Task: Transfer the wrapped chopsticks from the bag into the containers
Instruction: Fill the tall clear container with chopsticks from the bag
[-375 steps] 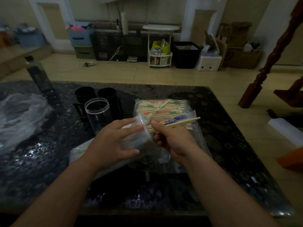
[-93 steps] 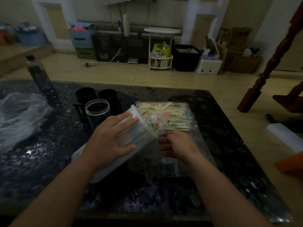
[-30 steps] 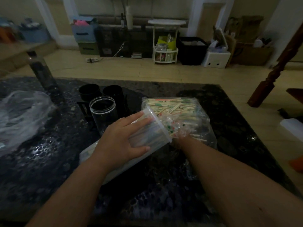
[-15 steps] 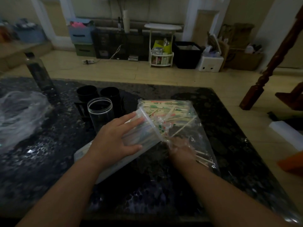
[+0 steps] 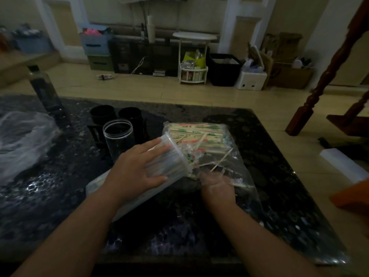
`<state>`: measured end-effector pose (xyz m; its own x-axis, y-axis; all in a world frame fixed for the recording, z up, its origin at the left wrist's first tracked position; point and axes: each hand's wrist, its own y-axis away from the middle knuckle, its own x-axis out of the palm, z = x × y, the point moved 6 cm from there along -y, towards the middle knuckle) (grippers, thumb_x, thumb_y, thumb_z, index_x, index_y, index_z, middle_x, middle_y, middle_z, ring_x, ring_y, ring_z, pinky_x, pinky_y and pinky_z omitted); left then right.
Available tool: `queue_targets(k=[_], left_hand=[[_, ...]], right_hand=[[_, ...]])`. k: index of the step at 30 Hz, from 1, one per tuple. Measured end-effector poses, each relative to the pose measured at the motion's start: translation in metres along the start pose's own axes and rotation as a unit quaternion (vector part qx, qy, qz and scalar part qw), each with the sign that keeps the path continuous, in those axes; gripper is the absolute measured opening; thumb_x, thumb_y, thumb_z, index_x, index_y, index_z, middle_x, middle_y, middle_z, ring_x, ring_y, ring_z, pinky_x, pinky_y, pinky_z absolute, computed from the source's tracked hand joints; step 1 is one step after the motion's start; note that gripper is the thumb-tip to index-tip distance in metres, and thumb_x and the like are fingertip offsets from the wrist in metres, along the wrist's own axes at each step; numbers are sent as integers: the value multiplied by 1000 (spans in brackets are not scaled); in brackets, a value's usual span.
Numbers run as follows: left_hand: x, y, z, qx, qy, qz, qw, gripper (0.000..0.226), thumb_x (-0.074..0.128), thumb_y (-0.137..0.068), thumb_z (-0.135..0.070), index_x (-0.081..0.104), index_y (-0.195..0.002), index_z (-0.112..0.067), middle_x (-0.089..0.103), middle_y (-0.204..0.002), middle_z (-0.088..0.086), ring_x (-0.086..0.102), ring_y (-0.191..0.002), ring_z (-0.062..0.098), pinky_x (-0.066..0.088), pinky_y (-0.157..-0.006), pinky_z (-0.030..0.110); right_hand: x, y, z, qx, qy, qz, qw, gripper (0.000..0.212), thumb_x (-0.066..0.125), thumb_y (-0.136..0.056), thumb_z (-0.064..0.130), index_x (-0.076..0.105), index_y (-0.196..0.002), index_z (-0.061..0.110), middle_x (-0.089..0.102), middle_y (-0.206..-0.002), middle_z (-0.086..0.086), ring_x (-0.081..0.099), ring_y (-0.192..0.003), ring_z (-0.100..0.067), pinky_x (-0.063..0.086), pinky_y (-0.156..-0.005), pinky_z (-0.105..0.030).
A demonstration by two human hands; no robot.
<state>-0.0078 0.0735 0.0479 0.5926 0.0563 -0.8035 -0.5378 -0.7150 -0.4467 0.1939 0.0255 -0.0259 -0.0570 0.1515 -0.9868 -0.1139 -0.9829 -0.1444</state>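
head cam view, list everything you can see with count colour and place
table: one, dark speckled, fills the foreground
chopsticks: many, pale wood with red and green print, in the bag
bag: one, clear plastic, on the table right of centre
tilted container: one, clear, part filled, mouth facing the bag
upright jar: one, clear, empty, left of the bag
black cups: two, behind the jar
bottle: one, dark, far left
crumpled plastic: one, whitish, left edge
shelf stand: one, white, by the far wall
left hand: on the tilted container, holding it
right hand: inside the bag, grip unclear
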Motion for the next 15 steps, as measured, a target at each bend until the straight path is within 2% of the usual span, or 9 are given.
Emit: queue_targets(k=[2,3,4,6,8,10,13,15], left_hand=[[0,0,-1,-2,-1,1,1000,78,58,-63,-67,49,-136,-43,35,-143,-23,45,-125,10,30,-100,22],[0,0,-1,-2,0,1,1000,78,58,-63,-67,49,-136,-43,35,-143,-23,45,-125,11,30,-100,23],[0,0,-1,-2,1,1,1000,78,58,-63,-67,50,-136,-42,36,-143,-22,46,-125,13,31,-100,23],[0,0,1,-5,4,2,1000,78,58,-62,-66,50,-136,-42,37,-143,-22,48,-125,15,31,-101,25],[0,0,2,-5,6,1,1000,79,60,-62,-65,50,-136,-42,38,-144,-20,49,-125,16,32,-102,26],[1,0,3,-5,9,1,1000,78,60,-62,-65,50,-136,-42,38,-144,-20,49,-126,16,32,-103,26],[2,0,5,-6,13,1,1000,78,61,-62,-65,50,-137,-42,37,-144,-21,49,-127,15,33,-103,28],[1,0,6,-9,15,-1,1000,79,61,-63,-65,50,-137,-42,36,-144,-22,47,-128,14,33,-104,29]], right_hand=[[1,3,-1,3,13,2,1000,24,83,-60,18,72,-81,22,62,-60,-1,62,-53,-23,46,-46,-27],[1,3,-1,-1,23,-15,1000,30,87,-50,18,70,-74,23,59,-53,1,58,-45,-22,43,-40,-26],[4,4,-2,2,26,-16,1000,34,89,-45,16,69,-72,22,58,-51,1,56,-41,-21,42,-38,-25],[4,7,1,-10,46,-33,998,30,84,-53,13,71,-79,19,60,-53,-2,57,-41,-24,45,-40,-29],[6,9,1,-9,29,-43,999,24,63,-68,10,72,-89,15,64,-60,-8,61,-48,-28,52,-45,-36],[1,16,2,3,39,-25,999,32,54,-74,11,71,-101,18,69,-76,-7,66,-61,-29,54,-56,-38],[-5,19,2,-9,20,36,999,36,45,-95,18,51,-130,24,63,-118,-6,64,-102,-28,48,-86,-37],[-13,22,-1,6,-16,78,997,29,44,-98,33,54,-124,23,62,-120,-7,63,-107,-28,48,-88,-36]])
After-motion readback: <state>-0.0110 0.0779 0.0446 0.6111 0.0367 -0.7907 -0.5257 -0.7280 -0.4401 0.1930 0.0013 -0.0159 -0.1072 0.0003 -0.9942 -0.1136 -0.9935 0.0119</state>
